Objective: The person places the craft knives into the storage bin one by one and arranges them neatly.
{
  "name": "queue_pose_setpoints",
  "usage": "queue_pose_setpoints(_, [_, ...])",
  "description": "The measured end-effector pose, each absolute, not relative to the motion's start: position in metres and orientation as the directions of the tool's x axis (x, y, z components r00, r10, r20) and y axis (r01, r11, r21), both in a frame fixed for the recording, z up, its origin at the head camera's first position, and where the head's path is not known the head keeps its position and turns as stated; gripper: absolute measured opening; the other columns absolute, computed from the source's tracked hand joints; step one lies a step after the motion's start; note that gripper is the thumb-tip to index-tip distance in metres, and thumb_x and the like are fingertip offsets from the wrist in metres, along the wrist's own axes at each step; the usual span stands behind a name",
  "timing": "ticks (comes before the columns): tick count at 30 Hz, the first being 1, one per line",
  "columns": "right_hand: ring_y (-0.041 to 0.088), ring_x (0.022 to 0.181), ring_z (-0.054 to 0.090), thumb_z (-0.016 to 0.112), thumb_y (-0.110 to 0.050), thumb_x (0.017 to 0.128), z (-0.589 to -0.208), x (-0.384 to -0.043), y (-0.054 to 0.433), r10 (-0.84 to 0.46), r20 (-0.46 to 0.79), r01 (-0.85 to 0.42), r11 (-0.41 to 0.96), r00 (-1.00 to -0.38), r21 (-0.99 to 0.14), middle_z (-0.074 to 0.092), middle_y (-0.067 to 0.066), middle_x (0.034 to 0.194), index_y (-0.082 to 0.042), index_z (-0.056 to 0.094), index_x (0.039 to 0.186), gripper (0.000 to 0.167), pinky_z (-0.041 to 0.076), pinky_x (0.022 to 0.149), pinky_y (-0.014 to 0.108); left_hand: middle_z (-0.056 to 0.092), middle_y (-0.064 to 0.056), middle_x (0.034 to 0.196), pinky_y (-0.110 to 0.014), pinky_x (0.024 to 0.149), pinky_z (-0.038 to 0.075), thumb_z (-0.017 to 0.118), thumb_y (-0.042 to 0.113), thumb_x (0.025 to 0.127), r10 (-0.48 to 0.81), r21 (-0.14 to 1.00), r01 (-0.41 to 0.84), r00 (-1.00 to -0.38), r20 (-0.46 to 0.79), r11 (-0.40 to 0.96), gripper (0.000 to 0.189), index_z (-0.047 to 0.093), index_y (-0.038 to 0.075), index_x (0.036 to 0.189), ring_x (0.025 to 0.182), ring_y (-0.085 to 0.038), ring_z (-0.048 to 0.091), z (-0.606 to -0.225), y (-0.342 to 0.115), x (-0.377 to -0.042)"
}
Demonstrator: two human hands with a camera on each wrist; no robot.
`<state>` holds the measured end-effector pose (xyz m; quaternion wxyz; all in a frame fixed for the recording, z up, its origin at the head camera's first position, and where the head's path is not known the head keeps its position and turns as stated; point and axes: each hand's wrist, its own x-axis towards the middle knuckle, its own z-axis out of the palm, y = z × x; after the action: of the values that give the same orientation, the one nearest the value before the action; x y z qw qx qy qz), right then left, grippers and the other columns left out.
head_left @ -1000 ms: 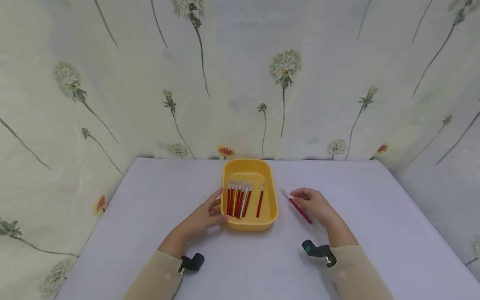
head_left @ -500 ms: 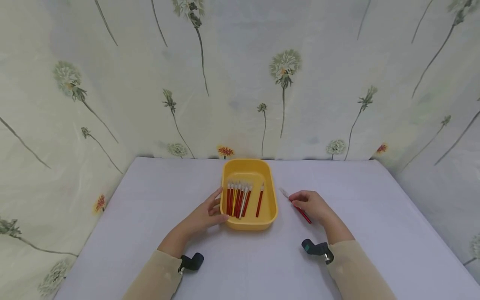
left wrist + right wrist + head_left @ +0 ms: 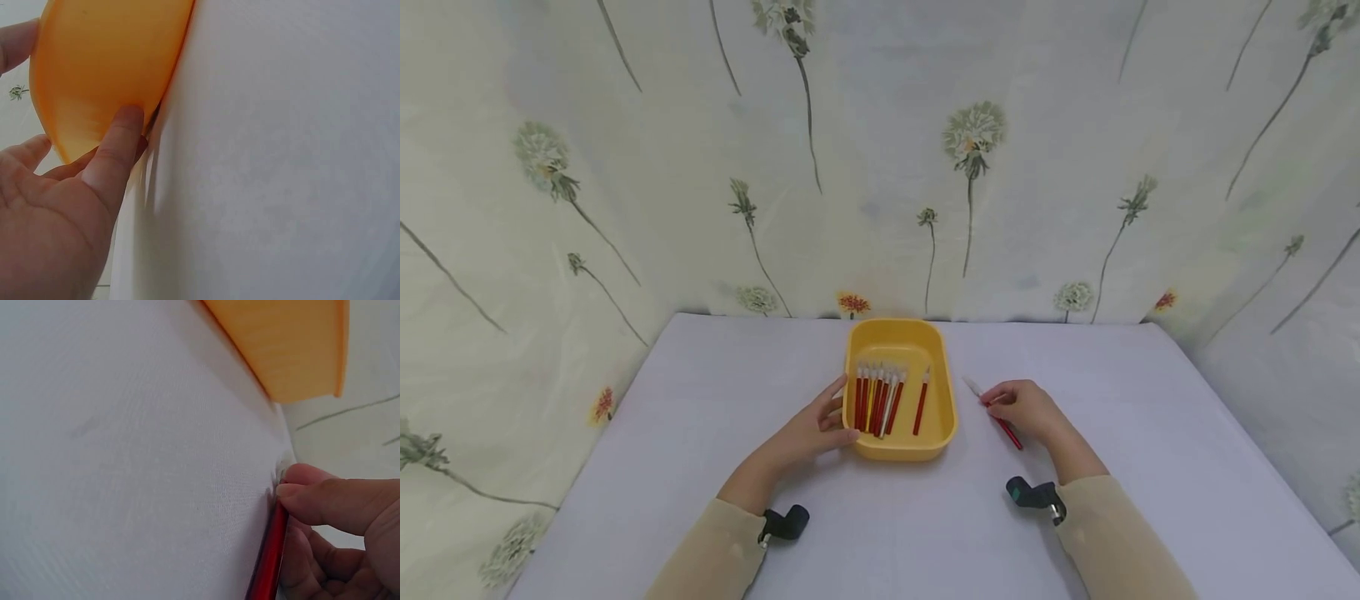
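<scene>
A yellow plastic tray (image 3: 898, 451) stands on the white table, its near-left corner held by my left hand (image 3: 811, 429). In the left wrist view, fingers (image 3: 112, 150) lie along the tray's outer wall, and a thumb shows at the rim. Right of the tray, my right hand (image 3: 1028, 408) pinches a red-handled paintbrush (image 3: 1011, 435) between thumb and forefinger, near its pale tip. The brush slants close over the table; its red handle (image 3: 269, 556) shows clearly in the right wrist view. Inside the tray, several similar brushes (image 3: 876, 404) lie side by side on the left.
One red brush (image 3: 921, 408) lies apart from the others, on the tray's right side. A white cloth (image 3: 895, 525) covers the table, and a flower-printed curtain (image 3: 880, 167) hangs behind its far edge. Dark wrist cameras (image 3: 786, 522) sit at both cuffs.
My right hand has come down onto the paintbrush and now pinches it. The left hand and the tray keep their places.
</scene>
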<state>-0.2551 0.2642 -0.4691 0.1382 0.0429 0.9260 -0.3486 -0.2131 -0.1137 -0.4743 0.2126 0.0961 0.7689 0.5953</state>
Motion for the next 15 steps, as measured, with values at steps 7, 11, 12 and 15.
queue_pose_setpoints(7, [0.022, 0.087, 0.063, 0.072, -0.016, 0.092, -0.4712, -0.2537, 0.2675, -0.041, -0.252, 0.127, 0.779, -0.967, -0.614, 0.071, 0.007, 0.101, -0.015, 0.076, 0.108, 0.017, 0.056, 0.083, 0.039, 0.036, -0.012, 0.159, -0.053, 0.112, 0.036, 0.079, 0.031, 0.088, 0.395, 0.956, -0.111, -0.893, -0.216, 0.272, 0.095, 0.018, 0.034, 0.161, 0.141, -0.032, 0.042, -0.4764, -0.1132, -0.2131])
queue_pose_setpoints(11, [0.021, 0.087, 0.063, 0.071, -0.015, 0.091, -0.4722, -0.2515, 0.2708, -0.02, -0.242, 0.147, 0.743, -0.97, -0.653, 0.072, 0.009, 0.103, -0.013, 0.076, 0.11, 0.019, 0.056, 0.081, 0.037, 0.036, -0.011, 0.159, -0.053, 0.112, 0.036, 0.079, 0.033, 0.087, 0.394, 0.953, -0.111, -0.893, -0.22, 0.282, 0.096, 0.018, 0.036, 0.161, 0.141, -0.032, 0.043, -0.476, -0.1134, -0.2135])
queue_pose_setpoints(12, [0.022, 0.089, 0.063, 0.071, -0.015, 0.092, -0.4719, -0.2507, 0.2712, -0.016, -0.242, 0.154, 0.73, -0.97, -0.666, 0.072, 0.01, 0.104, -0.012, 0.076, 0.111, 0.02, 0.056, 0.081, 0.036, 0.036, -0.011, 0.159, -0.053, 0.112, 0.036, 0.079, 0.033, 0.087, 0.393, 0.952, -0.112, -0.892, -0.223, 0.285, 0.096, 0.018, 0.036, 0.161, 0.141, -0.032, 0.042, -0.4758, -0.1134, -0.2134])
queue_pose_setpoints(15, [0.023, 0.094, 0.062, 0.07, -0.015, 0.092, -0.4707, -0.2472, 0.2728, 0.001, -0.252, 0.181, 0.697, -0.968, -0.693, 0.07, 0.012, 0.11, -0.012, 0.075, 0.115, 0.023, 0.055, 0.082, 0.035, 0.035, -0.01, 0.159, -0.053, 0.112, 0.036, 0.079, 0.034, 0.087, 0.393, 0.951, -0.114, -0.892, -0.225, 0.287, 0.096, 0.017, 0.037, 0.16, 0.141, -0.031, 0.042, -0.4757, -0.1136, -0.2134])
